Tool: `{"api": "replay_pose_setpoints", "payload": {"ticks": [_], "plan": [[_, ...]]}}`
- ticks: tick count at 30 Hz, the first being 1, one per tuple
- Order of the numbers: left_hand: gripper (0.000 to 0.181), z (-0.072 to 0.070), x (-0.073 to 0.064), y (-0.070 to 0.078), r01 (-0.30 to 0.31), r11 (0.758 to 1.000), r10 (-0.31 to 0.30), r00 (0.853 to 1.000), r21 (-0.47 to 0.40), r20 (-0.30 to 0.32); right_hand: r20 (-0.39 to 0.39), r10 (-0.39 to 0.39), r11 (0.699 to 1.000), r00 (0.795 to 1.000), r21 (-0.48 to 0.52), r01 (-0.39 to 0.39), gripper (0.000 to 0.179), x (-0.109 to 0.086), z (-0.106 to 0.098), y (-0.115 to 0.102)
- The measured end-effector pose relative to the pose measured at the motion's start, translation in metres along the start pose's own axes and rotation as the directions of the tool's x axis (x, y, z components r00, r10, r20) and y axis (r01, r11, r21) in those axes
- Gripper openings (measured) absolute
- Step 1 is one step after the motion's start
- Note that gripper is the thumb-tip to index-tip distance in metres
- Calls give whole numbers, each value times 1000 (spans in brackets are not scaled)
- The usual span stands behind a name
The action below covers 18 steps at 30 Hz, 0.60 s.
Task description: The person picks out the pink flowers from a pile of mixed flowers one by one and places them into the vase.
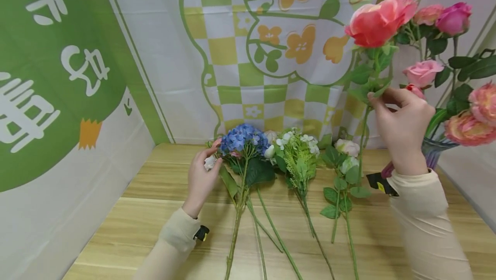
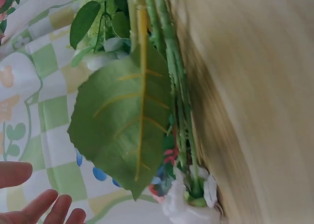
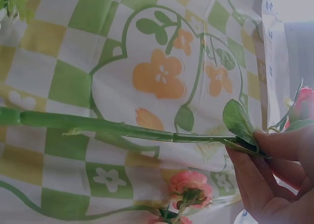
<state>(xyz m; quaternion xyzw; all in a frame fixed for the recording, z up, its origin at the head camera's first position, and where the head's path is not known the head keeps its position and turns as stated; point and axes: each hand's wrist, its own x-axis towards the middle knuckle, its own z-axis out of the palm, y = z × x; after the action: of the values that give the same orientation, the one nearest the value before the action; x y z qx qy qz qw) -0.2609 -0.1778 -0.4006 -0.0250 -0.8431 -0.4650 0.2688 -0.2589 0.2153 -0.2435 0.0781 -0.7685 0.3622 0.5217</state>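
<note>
My right hand (image 1: 404, 122) pinches a coral-pink rose (image 1: 381, 19) by its leafy green stem (image 3: 122, 128), just below the leaves. The bloom stands upright above the hand, and the stem hangs down toward the table. At the left end of the flower row is my left hand (image 1: 202, 181), fingers apart and loosely bent beside a blue hydrangea (image 1: 243, 138) and a small white flower (image 1: 209, 163). Nothing shows between its fingertips in the left wrist view, where a broad green leaf (image 2: 117, 121) hides part of the blooms behind.
White-and-green sprays (image 1: 300, 155) and pale roses (image 1: 347, 147) lie on the wooden table (image 1: 155, 232), stems toward the front. At right, a glass vase (image 1: 435, 148) holds several pink and peach roses (image 1: 422, 73). A printed cloth (image 1: 224, 56) hangs behind.
</note>
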Motion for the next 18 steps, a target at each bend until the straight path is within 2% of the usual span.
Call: {"api": "replay_pose_setpoints", "payload": {"ticks": [6,15,18], "plan": [[35,-7,-2,-5,37,999,-37,999,17,14,-41,-9,999,999,-32,7,21,13,-9,2],[34,-14,-3,-17,6,997,-7,1000,71,6,-79,-12,994,997,-108,3,25,30,-20,6],[34,-17,-5,-19,14,997,-15,1000,73,11,-92,-11,994,996,-107,1,25,36,-23,7]]}}
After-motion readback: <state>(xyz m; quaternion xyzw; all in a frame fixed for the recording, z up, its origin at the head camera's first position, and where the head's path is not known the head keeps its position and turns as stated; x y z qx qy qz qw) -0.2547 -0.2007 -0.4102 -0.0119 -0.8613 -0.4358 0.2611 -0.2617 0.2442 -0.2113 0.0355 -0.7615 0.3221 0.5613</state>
